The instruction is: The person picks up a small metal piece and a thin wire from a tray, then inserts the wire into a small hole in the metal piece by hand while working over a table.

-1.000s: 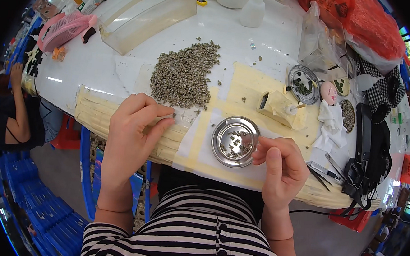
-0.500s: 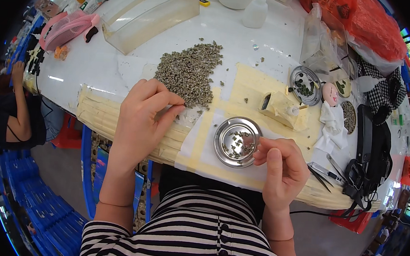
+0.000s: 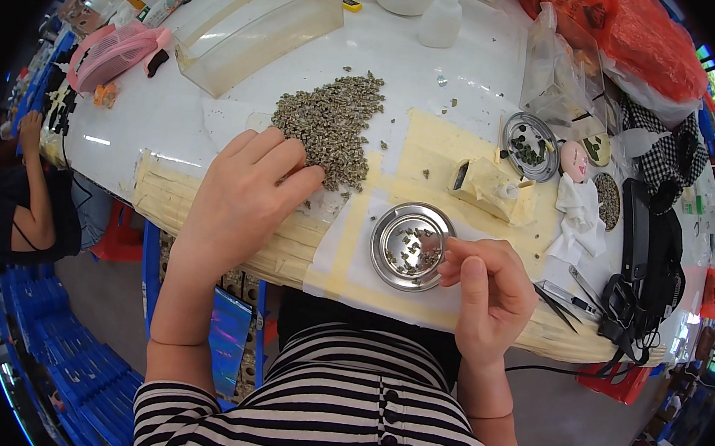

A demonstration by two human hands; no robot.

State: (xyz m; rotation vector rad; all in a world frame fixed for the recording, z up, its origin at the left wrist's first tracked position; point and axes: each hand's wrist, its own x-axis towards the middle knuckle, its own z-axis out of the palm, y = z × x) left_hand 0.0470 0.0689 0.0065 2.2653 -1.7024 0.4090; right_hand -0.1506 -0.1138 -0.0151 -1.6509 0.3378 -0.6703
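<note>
A heap of small grey-green metallic pieces [image 3: 335,122] lies on the white tabletop in front of me. My left hand [image 3: 253,178] is palm down at the heap's near left edge. Its fingers are bent and a little apart, with the index fingertip by the nearest pieces; its thumb is hidden, and I see nothing held. A round, shiny steel dish [image 3: 379,270] with several such pieces in it stands nearer me. My right hand [image 3: 492,290] hovers at the dish's right rim, fingers curled and drawn together near the thumb. Whatever its fingertips hold is too small or hidden.
Right of the dish sits a taped yellowish block [image 3: 492,191], with another steel dish [image 3: 533,148] of dark pieces beyond. Tweezers [image 3: 557,307] lie near the right front edge. A clear plastic tray [image 3: 263,38] and white squeeze bottle [image 3: 441,22] stand farther back. Someone sits at far left.
My left hand has rolled palm down and shifted slightly away from me, hiding its thumb; before, thumb and index finger were pinched. My right hand stays by the dish.
</note>
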